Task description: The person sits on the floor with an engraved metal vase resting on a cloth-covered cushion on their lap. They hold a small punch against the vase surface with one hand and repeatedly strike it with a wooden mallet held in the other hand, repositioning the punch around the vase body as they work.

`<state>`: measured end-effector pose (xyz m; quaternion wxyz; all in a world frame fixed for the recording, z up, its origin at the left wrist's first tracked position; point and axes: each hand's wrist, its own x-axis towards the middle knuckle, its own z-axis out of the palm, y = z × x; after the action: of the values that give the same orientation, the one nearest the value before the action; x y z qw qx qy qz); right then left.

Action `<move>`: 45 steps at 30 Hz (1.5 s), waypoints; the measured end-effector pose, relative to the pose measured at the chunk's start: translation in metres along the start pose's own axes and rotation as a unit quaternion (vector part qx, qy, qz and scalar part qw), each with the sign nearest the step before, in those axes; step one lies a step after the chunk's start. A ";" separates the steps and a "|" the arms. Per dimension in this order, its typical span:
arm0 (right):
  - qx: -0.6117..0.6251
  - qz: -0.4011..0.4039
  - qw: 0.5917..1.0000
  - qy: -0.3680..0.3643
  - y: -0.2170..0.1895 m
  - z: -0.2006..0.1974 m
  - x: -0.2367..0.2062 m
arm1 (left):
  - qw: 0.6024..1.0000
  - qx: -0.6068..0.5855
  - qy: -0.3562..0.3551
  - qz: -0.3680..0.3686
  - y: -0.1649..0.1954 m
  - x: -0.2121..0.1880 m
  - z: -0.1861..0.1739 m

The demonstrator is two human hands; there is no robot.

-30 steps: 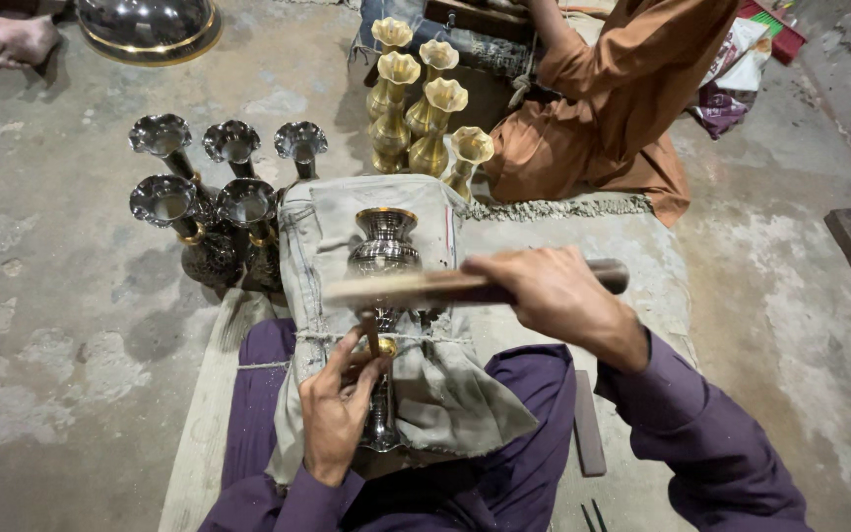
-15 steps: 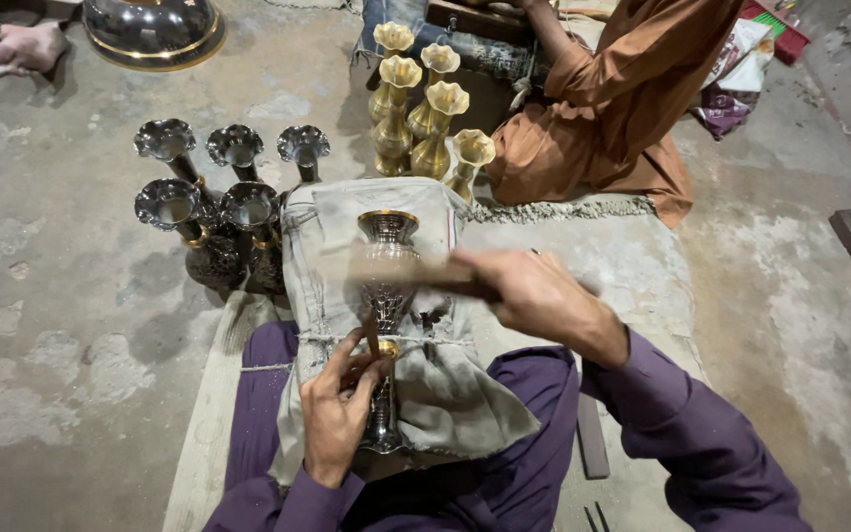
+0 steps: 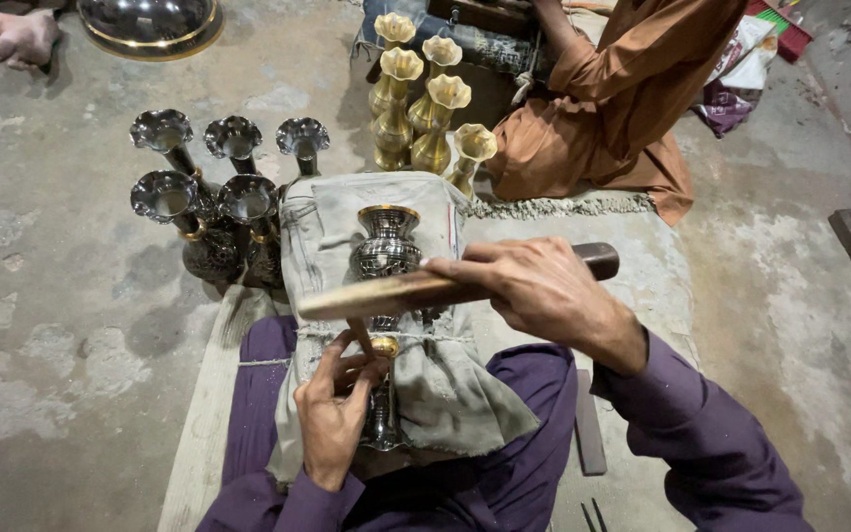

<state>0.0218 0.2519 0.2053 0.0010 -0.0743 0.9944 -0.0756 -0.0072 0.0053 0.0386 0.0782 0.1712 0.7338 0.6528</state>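
Right hand (image 3: 544, 291) wrapped tight, fingers curled around a smooth wooden mallet (image 3: 445, 288), a long pale bar held level across the lap. Under it lies the vase (image 3: 386, 251), dark engraved metal with a bright brass rim, bulbous body and slim stem, resting on a creased grey cloth (image 3: 425, 374) over purple-clad knees. Left hand (image 3: 332, 419) pinches a thin chisel (image 3: 359, 335), fingertips closed on it, tip set against the vase's stem near a brass collar. Left of the cloth, dark fluted vases (image 3: 204, 182) stand clustered on rough concrete floor (image 3: 61, 296); beyond, shiny golden vases (image 3: 421, 99) with ruffled mouths.
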 end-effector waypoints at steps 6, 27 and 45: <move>0.014 -0.010 0.999 0.042 -0.004 0.003 -0.004 | 1.000 0.000 -0.002 -0.008 -0.009 0.000 0.001; 0.012 0.001 0.999 0.040 0.002 -0.005 -0.009 | 1.000 0.025 0.000 -0.012 -0.007 -0.002 0.000; -0.037 0.005 0.998 0.053 0.010 0.000 -0.020 | 1.000 0.006 -0.013 0.020 -0.011 -0.002 0.000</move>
<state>0.0404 0.2649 0.2033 -0.0539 -0.0653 0.9955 -0.0430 -0.0072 0.0038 0.0275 0.0733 0.1945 0.7332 0.6475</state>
